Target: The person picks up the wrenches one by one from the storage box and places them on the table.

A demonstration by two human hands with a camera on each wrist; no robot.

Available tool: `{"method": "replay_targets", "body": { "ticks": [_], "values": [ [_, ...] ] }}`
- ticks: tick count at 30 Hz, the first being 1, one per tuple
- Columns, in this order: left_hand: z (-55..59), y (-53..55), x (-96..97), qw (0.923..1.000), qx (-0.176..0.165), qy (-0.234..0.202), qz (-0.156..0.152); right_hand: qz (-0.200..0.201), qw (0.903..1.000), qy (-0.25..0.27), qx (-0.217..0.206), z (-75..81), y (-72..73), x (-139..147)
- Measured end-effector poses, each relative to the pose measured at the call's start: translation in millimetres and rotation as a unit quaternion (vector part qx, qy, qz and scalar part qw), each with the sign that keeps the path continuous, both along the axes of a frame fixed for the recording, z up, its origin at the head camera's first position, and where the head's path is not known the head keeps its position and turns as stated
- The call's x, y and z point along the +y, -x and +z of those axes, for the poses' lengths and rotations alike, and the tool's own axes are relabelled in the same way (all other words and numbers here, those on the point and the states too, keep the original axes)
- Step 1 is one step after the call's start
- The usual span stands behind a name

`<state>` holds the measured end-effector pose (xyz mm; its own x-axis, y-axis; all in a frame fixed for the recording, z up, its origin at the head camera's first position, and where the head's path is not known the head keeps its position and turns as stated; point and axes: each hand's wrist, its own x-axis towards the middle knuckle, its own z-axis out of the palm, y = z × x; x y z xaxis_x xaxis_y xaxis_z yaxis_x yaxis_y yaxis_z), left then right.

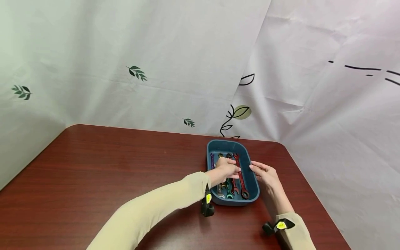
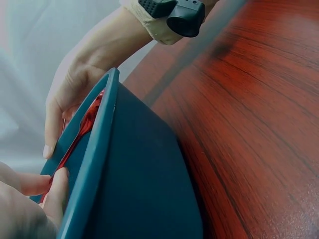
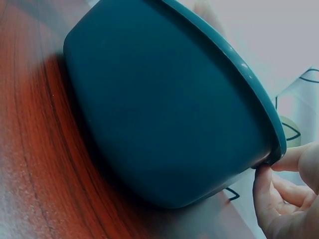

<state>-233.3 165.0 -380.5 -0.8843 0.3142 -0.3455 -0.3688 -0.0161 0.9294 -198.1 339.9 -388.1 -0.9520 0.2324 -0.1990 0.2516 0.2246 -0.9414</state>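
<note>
A blue plastic bin (image 1: 232,202) holds several coloured combination wrenches laid side by side. My left hand (image 1: 225,169) reaches down inside it, palm over the wrenches. In the left wrist view, its thumb and a finger pinch a long red wrench (image 2: 75,142) near the bin's inner wall. At the bin's right side, my right hand (image 1: 268,176) pinches the rim; the right wrist view shows its fingertips (image 3: 264,174) at the rim's corner. A purple wrench (image 1: 212,160) lies at the left inside, and a green one (image 1: 229,195) at the near end. My left hand hides the middle ones.
The bin stands on a reddish-brown wooden table (image 1: 103,166), toward its far right part. A white curtain (image 1: 175,52) with leaf prints hangs behind and to the right, close to the table's back edge. Black camera mounts (image 1: 207,205) sit on both wrists.
</note>
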Motion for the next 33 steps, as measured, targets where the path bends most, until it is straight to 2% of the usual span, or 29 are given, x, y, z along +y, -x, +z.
{"method": "replay_targets", "body": {
  "ticks": [6,20,33],
  "values": [
    [1.9,-0.2,-2.1,1.0000,0.001,0.000,0.000,-0.002,0.9999,0.013,-0.001,-0.2,0.2,-0.1],
    [8.9,0.1,-9.2,1.0000,-0.001,-0.001,-0.009,-0.002,1.0000,-0.004,0.000,0.3,-0.6,-0.1],
    [9.8,1.5,-14.4,0.9999,0.002,-0.007,-0.008,0.001,1.0000,0.005,0.003,-1.2,-1.3,0.9]
  ]
}}
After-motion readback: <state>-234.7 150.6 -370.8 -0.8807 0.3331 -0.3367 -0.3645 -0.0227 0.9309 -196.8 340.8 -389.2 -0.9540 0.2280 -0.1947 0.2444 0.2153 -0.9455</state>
